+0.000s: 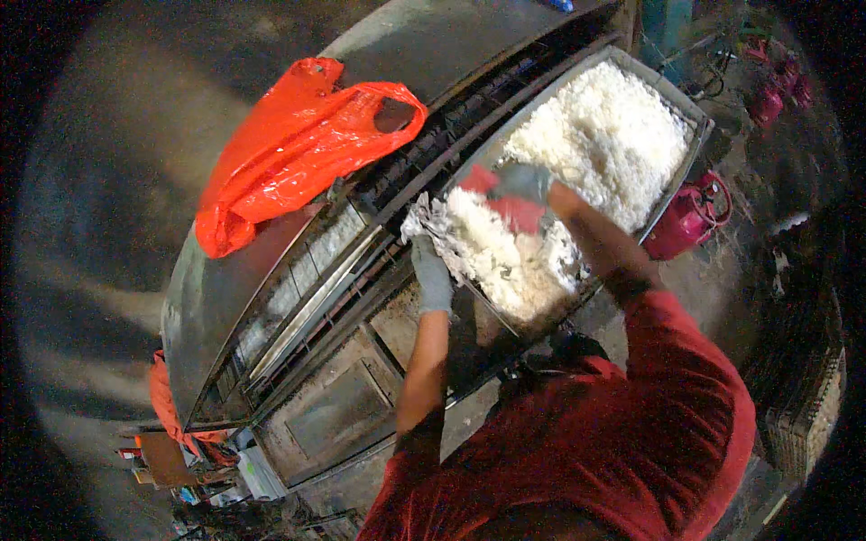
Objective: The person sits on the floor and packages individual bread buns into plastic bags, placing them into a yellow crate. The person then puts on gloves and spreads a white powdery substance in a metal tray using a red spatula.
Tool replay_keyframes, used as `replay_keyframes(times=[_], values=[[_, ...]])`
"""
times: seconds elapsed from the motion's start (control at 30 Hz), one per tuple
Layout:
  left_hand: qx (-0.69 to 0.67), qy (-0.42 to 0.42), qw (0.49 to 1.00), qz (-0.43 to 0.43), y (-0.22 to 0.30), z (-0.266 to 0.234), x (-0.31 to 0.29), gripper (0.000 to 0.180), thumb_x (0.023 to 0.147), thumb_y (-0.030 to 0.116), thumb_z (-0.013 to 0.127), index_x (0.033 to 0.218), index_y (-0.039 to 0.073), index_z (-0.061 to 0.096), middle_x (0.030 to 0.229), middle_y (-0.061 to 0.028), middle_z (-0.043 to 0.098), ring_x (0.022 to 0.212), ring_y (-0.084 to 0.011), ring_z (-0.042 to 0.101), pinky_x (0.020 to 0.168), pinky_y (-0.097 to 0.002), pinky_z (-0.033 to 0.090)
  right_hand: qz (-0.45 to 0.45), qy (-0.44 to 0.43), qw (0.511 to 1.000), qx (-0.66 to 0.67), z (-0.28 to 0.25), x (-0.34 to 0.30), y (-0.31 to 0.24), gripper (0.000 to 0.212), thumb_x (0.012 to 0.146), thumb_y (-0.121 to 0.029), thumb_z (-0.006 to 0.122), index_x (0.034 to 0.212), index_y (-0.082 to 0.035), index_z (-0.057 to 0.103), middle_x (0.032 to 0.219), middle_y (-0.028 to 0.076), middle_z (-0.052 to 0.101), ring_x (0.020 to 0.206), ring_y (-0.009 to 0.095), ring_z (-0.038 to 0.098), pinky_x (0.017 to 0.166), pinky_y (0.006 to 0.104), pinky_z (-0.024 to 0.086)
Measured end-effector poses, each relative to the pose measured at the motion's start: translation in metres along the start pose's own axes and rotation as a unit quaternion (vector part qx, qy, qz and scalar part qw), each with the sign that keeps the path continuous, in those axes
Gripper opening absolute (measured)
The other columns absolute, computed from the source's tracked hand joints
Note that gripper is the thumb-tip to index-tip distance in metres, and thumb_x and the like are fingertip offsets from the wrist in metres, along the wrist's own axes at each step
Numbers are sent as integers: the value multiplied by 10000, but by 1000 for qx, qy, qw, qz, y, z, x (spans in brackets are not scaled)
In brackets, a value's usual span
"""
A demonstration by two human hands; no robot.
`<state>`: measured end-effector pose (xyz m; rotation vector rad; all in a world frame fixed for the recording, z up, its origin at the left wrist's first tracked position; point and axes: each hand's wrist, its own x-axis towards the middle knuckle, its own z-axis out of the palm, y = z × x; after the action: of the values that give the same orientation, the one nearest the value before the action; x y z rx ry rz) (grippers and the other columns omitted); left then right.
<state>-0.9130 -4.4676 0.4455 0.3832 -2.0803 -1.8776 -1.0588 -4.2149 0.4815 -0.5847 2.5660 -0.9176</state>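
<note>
A long metal tray stands in front of me with a heap of loose white, fluffy-looking material in it. My right hand, in a grey glove, is over the middle of the tray and closed round a flat red tool, blurred by motion and partly covered by the hand. It looks like a scoop or scraper. At the tray's left edge my left hand, also gloved, is closed on a crumpled whitish-grey sheet. Whether the sheet is cloth or plastic I cannot tell. Its fingertips are partly hidden by the folds.
An orange-red plastic bag lies on a curved metal surface beyond the barred channel left of the tray. To the right a pink-red gas cylinder stands on the floor. Stacked trays and scattered boxes sit lower down.
</note>
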Motion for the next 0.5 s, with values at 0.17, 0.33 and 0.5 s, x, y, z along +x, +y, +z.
replay_keyframes(times=[0.17, 0.33, 0.5], values=[[90, -129, 987, -25, 15, -29, 38, 394, 1045, 168, 434, 1362, -44, 531, 1372, -236, 563, 1245, -335, 560, 1073, -385, 431, -87, -5, 978, -192, -49, -69, -89, 423, 866, -371, 653, 1056, 1, 720, 1041, 275, 693, 995, 432, 671, 859, 439, 548], [106, -113, 986, 69, 2, -13, 54, 399, 1052, 265, 447, 1244, -45, 608, 1249, -212, 637, 1154, -303, 586, 1006, -400, 447, -260, -213, 942, -12, 6, -132, 5, 312, 916, -364, 636, 929, -77, 757, 958, 157, 735, 889, 293, 694, 813, 393, 547], [267, -70, 942, 190, -11, -11, 51, 341, 1021, 244, 492, 1069, -52, 654, 1236, -228, 641, 1148, -338, 584, 1023, -425, 434, -137, -79, 928, -337, 59, -122, -43, 237, 825, -301, 623, 967, -139, 721, 889, 109, 728, 826, 323, 693, 764, 444, 555]])
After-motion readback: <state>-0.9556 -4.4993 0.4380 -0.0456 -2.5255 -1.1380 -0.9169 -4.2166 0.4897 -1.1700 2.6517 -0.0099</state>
